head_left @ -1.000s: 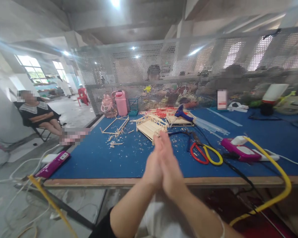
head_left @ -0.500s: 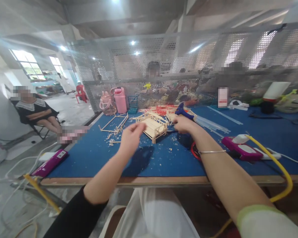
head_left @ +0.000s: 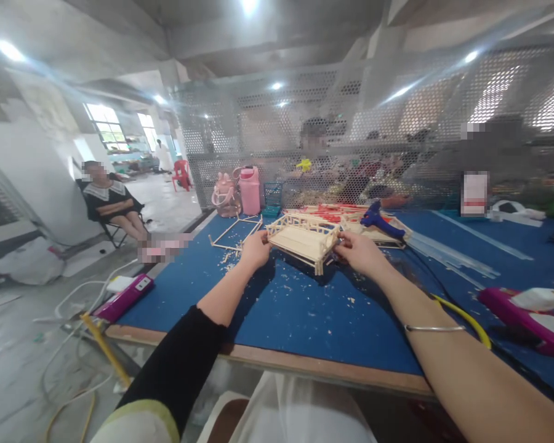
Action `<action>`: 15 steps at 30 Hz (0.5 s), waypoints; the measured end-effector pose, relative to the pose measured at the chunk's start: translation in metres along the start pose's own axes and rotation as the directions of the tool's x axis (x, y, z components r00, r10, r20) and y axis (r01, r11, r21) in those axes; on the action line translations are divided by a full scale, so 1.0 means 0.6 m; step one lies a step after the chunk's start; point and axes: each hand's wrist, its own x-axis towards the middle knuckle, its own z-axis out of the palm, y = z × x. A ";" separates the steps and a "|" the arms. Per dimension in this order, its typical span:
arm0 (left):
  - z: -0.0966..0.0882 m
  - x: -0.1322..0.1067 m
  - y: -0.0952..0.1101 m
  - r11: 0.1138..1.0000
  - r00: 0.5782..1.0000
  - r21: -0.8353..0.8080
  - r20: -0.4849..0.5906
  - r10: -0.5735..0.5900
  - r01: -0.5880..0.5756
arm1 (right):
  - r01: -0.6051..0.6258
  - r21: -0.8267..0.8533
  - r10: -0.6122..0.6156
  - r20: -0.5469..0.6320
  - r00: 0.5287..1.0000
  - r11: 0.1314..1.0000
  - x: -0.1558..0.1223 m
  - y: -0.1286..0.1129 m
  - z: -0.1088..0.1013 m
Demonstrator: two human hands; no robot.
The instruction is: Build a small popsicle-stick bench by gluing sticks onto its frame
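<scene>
A small model made of thin wooden sticks (head_left: 303, 238), shaped like a bridge or bench with railings, rests on the blue table (head_left: 305, 314). My left hand (head_left: 255, 249) grips its left end with curled fingers. My right hand (head_left: 357, 252) grips its right end the same way. Both forearms reach forward over the table's front edge. Wood chips and stick offcuts lie scattered around the model.
A blue glue gun (head_left: 379, 218) lies on another stick frame behind the model. A loose stick frame (head_left: 234, 232), a pink bottle (head_left: 250, 191) and clear glue sticks (head_left: 452, 258) are farther back. A pink device (head_left: 521, 311) sits right. A person (head_left: 108, 203) sits at left beyond the table.
My hands were pressed together a second ago, then parted and reached forward. Now each one holds an end of the stick model. The camera has shifted to the left.
</scene>
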 end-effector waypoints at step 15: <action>-0.036 -0.062 0.034 0.931 0.988 -0.362 -0.126 -0.085 0.034 | -0.187 0.465 0.199 0.025 0.980 0.865 -0.025 -0.031 -0.006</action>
